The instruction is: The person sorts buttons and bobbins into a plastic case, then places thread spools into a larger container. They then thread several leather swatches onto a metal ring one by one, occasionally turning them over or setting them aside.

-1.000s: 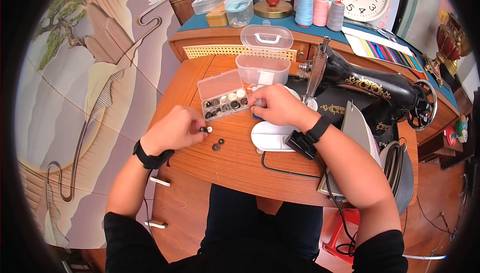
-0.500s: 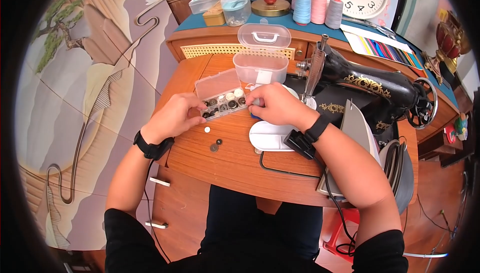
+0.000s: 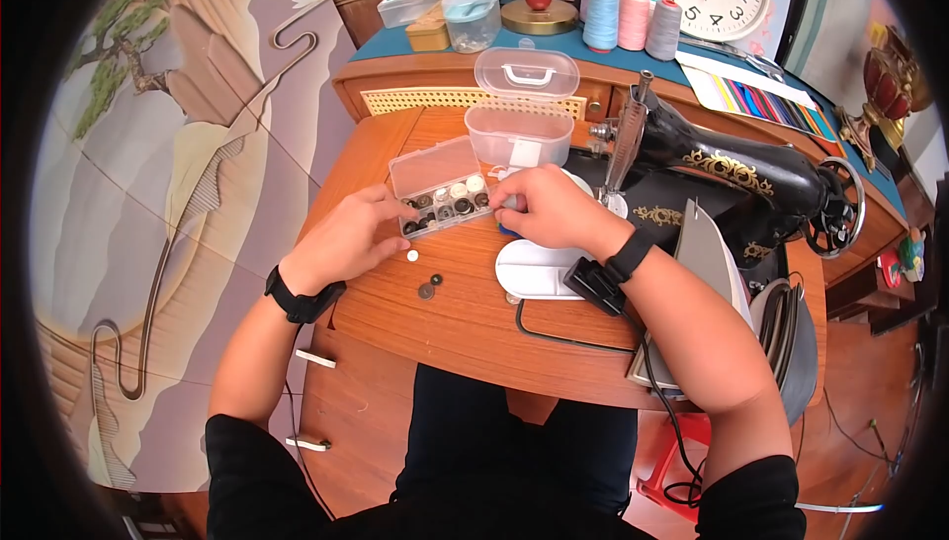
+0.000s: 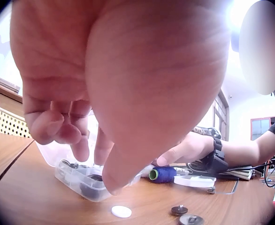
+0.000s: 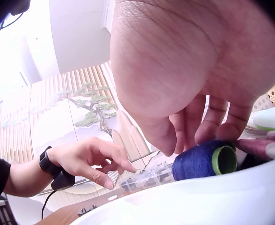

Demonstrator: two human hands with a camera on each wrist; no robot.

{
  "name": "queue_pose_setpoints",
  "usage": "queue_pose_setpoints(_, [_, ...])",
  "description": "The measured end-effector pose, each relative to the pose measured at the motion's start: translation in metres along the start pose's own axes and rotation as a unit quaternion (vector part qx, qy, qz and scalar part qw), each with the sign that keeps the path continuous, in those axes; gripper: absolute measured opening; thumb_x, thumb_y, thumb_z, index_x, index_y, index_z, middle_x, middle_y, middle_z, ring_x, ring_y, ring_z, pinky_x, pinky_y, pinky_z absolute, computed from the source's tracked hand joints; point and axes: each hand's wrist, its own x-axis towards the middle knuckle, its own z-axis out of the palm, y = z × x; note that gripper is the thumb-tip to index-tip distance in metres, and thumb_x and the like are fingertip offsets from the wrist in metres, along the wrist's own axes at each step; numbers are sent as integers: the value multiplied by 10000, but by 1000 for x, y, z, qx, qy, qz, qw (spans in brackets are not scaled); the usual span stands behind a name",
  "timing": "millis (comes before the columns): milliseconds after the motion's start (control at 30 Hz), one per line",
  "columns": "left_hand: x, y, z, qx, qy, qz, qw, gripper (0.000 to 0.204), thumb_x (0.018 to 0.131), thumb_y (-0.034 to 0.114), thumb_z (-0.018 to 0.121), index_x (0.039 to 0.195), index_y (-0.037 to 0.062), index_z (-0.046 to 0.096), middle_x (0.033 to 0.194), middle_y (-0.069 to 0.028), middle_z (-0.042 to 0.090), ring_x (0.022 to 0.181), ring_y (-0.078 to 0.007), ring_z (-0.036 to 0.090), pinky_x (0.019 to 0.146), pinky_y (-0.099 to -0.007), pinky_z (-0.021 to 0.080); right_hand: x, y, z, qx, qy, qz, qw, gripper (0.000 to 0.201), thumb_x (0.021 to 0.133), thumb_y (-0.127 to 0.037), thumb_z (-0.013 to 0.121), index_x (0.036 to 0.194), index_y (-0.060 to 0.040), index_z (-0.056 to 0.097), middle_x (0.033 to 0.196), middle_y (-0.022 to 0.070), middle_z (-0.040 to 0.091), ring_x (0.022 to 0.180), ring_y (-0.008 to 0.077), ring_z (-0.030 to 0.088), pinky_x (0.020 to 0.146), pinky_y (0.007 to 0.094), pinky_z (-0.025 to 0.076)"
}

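Observation:
A clear divided button box (image 3: 450,206) stands with its lid raised, dark and white buttons in its compartments. My left hand (image 3: 341,236) reaches over its near left corner, fingertips at the compartments and thumb apart from the fingers. No button shows between them. At the right end of the box, my right hand (image 3: 551,206) grips the edge with thumb and fingers. A blue thread spool (image 5: 198,161) with a green core lies beside that hand, mostly hidden from above. On the table near me are a white button (image 3: 412,256) and two dark buttons (image 3: 426,291).
A white tray (image 3: 534,271) lies right of the loose buttons. Behind the box is an open clear plastic case (image 3: 519,130). A black sewing machine (image 3: 732,164) and an iron (image 3: 697,283) occupy the right side. Thread cones (image 3: 633,21) stand on the back shelf.
My left hand moved from beside the white button, where it pinched a dark button, up to the box. Its fingers have since parted. The right hand stays at the box's end.

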Motion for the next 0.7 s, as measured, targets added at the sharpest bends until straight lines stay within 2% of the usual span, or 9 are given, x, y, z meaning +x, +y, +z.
queue_pose_setpoints(67, [-1, 7, -4, -2, -6, 3, 1000, 236, 818, 57, 774, 1041, -7, 730, 992, -176, 663, 927, -355, 648, 820, -412, 526, 0, -3, -2, -4, -3, 5, 1000, 165, 802, -89, 681, 932, -4, 737, 876, 205, 727, 828, 372, 702, 781, 408, 556])
queue_pose_setpoints(100, [-1, 7, -3, -3, -7, 2, 1000, 236, 818, 57, 774, 1041, -7, 730, 992, -176, 663, 927, -355, 648, 820, -412, 526, 0, -4, -2, -9, -6, 9, 1000, 163, 804, -89, 680, 929, -3, 737, 872, 205, 726, 825, 373, 702, 782, 408, 555])
queue_pose_setpoints(167, [-4, 5, 0, -44, -50, 23, 997, 177, 811, 42, 768, 979, -6, 739, 893, -160, 669, 863, -342, 652, 778, -407, 526, 1, -1, 0, -6, -4, 9, 1000, 162, 804, -90, 680, 928, -3, 738, 870, 205, 726, 824, 374, 702, 781, 409, 556])
queue_pose_setpoints(400, [-8, 5, 12, 5, -48, 14, 999, 122, 818, 42, 752, 926, -13, 743, 855, -173, 689, 797, -363, 661, 735, -411, 534, 1, 3, 2, -2, 1, 0, 1000, 160, 804, -92, 678, 926, -8, 740, 868, 205, 726, 825, 376, 702, 781, 410, 557])
queue_pose_setpoints(500, [-10, 6, 11, 3, -37, -7, 999, 118, 814, 53, 759, 908, -15, 741, 836, -173, 687, 786, -361, 660, 723, -412, 533, 1, 3, 2, -1, 3, -6, 1000, 162, 803, -94, 679, 927, -9, 740, 869, 205, 727, 827, 376, 703, 783, 410, 557])
queue_pose_setpoints(700, [-10, 10, 10, -21, -88, -63, 994, 134, 816, 86, 774, 859, -16, 697, 797, -170, 675, 762, -350, 651, 683, -410, 513, 1, 2, 1, -7, -1, -7, 1000, 170, 802, -93, 679, 933, -4, 739, 876, 205, 729, 829, 372, 705, 783, 405, 558])
